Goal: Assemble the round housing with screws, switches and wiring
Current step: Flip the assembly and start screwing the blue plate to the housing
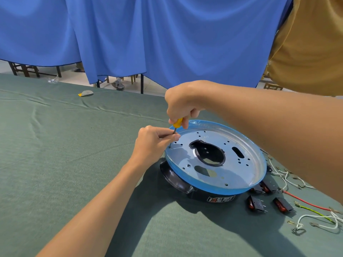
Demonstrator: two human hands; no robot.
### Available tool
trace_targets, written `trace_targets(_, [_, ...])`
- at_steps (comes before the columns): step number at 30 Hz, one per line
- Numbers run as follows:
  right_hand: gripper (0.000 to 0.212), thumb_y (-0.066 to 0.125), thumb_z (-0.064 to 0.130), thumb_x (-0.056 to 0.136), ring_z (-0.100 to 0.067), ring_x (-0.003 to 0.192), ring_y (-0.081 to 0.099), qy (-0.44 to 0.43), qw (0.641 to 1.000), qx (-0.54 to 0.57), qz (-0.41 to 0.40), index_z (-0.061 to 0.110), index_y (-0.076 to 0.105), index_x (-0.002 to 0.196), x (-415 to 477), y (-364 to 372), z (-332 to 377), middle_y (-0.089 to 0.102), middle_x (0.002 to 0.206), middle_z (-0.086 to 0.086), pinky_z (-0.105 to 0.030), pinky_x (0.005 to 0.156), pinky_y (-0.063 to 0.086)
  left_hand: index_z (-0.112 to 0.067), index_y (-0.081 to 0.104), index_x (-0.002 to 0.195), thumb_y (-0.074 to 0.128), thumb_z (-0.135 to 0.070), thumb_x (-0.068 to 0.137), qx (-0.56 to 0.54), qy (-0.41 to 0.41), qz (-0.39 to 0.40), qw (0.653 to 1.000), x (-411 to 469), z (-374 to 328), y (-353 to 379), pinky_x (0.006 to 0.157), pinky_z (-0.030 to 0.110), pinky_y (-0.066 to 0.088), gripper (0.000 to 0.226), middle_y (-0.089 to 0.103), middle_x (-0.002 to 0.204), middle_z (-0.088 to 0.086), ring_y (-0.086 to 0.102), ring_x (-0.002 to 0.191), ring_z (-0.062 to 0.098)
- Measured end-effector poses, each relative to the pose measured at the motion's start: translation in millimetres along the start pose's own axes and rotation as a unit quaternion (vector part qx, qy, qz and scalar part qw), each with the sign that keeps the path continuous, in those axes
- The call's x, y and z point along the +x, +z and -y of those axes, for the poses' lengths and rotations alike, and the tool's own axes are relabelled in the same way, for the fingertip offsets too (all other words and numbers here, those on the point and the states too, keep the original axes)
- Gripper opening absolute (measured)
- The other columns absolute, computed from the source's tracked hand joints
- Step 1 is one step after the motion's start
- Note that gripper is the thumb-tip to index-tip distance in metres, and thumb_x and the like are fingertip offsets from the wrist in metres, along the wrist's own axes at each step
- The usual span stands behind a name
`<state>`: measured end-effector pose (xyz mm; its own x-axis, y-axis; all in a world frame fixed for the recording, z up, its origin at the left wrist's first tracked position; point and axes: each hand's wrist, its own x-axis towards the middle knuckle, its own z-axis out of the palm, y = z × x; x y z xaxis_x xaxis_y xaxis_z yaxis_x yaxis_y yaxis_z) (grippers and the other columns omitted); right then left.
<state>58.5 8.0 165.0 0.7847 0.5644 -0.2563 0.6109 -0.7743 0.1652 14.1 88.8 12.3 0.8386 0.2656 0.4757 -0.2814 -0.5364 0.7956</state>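
The round housing (241, 162) lies on the green table: a silver perforated plate with a blue rim over a black base. My right hand (181, 105) grips the yellow handle of a screwdriver (177, 123), held upright at the plate's left edge. My left hand (156, 140) pinches the screwdriver's metal shaft just above a hole near the rim, where the tip meets the plate. A screw there is too small to make out. Several black rocker switches with red buttons (257, 204) lie right of the housing, beside white, red and green wires (311, 206).
A green cloth (65, 145) covers the table. A small grey and yellow scrap (86, 93) lies far back left, with a clear plastic piece (52, 80) near the far edge. Blue curtains (148, 34) hang behind. A person in a tan shirt (311, 43) stands at the right.
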Motion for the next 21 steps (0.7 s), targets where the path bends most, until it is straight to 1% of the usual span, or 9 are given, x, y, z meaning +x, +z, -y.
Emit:
trace_targets(3, [0.025,0.068,0.038,0.087,-0.014,0.059,0.06,-0.07,0.993,-0.091,-0.032,0.015,0.063,0.079,-8.4,-1.0,-4.3,0.068,0.07,0.002,-0.023,0.05,0.041,-0.018,0.08,0.089,0.076,-0.021,0.083,0.011,-0.005,0.0,1.0,1.5,0.4,-0.2,0.064,0.047,0.051,0.008,0.076,0.076,0.002,0.058,0.06,0.016])
trace_targets(5, [0.014,0.074,0.036,0.082,-0.008,0.064,0.055,-0.124,0.98,-0.141,-0.069,0.023,0.067,0.083,-13.3,-1.4,-6.0,0.059,0.071,0.009,-0.023,0.05,0.037,-0.019,0.08,0.086,0.074,-0.022,0.086,0.012,-0.007,0.008,1.0,1.5,0.1,-1.2,0.068,0.05,0.052,0.008,0.075,0.076,0.006,0.062,0.068,0.031])
trace_targets(7, [0.008,0.074,0.027,0.083,-0.004,0.06,0.048,-0.151,0.973,-0.151,-0.085,0.027,0.067,0.079,-14.3,-0.2,-6.2,0.052,0.068,0.011,-0.022,0.048,0.035,-0.019,0.08,0.085,0.071,-0.023,0.089,0.014,-0.007,0.02,1.0,1.3,-0.2,-2.6,0.072,0.052,0.053,0.011,0.076,0.077,0.005,0.066,0.078,0.035])
trace_targets(11, [0.03,0.07,0.022,0.085,-0.001,0.064,0.048,-0.142,0.974,-0.155,-0.079,0.024,0.05,0.063,-7.4,2.0,0.0,0.058,0.056,0.01,-0.023,0.05,0.039,-0.014,0.08,0.087,0.066,-0.02,0.092,0.005,-0.002,0.05,0.999,2.9,1.9,-4.9,0.074,0.052,0.051,0.016,0.075,0.082,0.011,0.064,0.078,0.038])
trace_targets(13, [0.027,0.068,0.021,0.086,-0.007,0.066,0.059,-0.118,0.982,-0.139,-0.058,0.019,0.053,0.063,-3.2,0.3,4.3,0.063,0.054,0.009,-0.025,0.053,0.045,-0.013,0.079,0.088,0.065,-0.019,0.093,0.0,0.0,0.057,0.998,2.7,2.1,-5.0,0.077,0.052,0.051,0.017,0.076,0.086,0.011,0.065,0.079,0.036])
trace_targets(14, [0.025,0.067,0.02,0.086,-0.011,0.064,0.062,-0.104,0.985,-0.127,-0.048,0.016,0.056,0.064,-1.6,-0.8,5.8,0.065,0.056,0.007,-0.025,0.053,0.045,-0.012,0.079,0.09,0.065,-0.019,0.093,-0.003,-0.001,0.054,0.999,1.7,1.9,-4.7,0.079,0.051,0.051,0.016,0.076,0.087,0.007,0.066,0.083,0.035])
trace_targets(16, [0.023,0.066,0.019,0.088,-0.01,0.055,0.06,-0.077,0.991,-0.107,-0.03,0.013,0.058,0.067,0.4,-1.8,8.5,0.065,0.058,0.006,-0.022,0.048,0.042,-0.01,0.079,0.094,0.067,-0.016,0.091,-0.018,-0.003,0.037,0.999,-1.1,0.3,-3.6,0.082,0.047,0.054,0.013,0.076,0.089,-0.002,0.07,0.09,0.024])
trace_targets(19, [0.018,0.063,0.019,0.091,-0.009,0.053,0.057,-0.036,0.997,-0.065,-0.008,0.012,0.06,0.075,1.4,-1.8,7.8,0.065,0.063,0.005,-0.019,0.045,0.041,-0.004,0.078,0.095,0.077,-0.011,0.082,-0.029,0.016,-0.008,0.999,-4.0,-3.0,-1.5,0.082,0.032,0.057,0.014,0.074,0.085,-0.005,0.07,0.082,0.008])
trace_targets(21, [0.014,0.061,0.021,0.093,-0.013,0.06,0.056,-0.011,1.0,-0.027,0.0,0.011,0.063,0.083,0.7,-0.7,3.6,0.068,0.069,0.003,-0.019,0.048,0.042,-0.004,0.077,0.095,0.08,-0.009,0.078,-0.013,0.023,-0.028,0.999,-3.0,-3.1,-0.1,0.081,0.018,0.055,0.018,0.075,0.093,0.002,0.067,0.082,0.002])
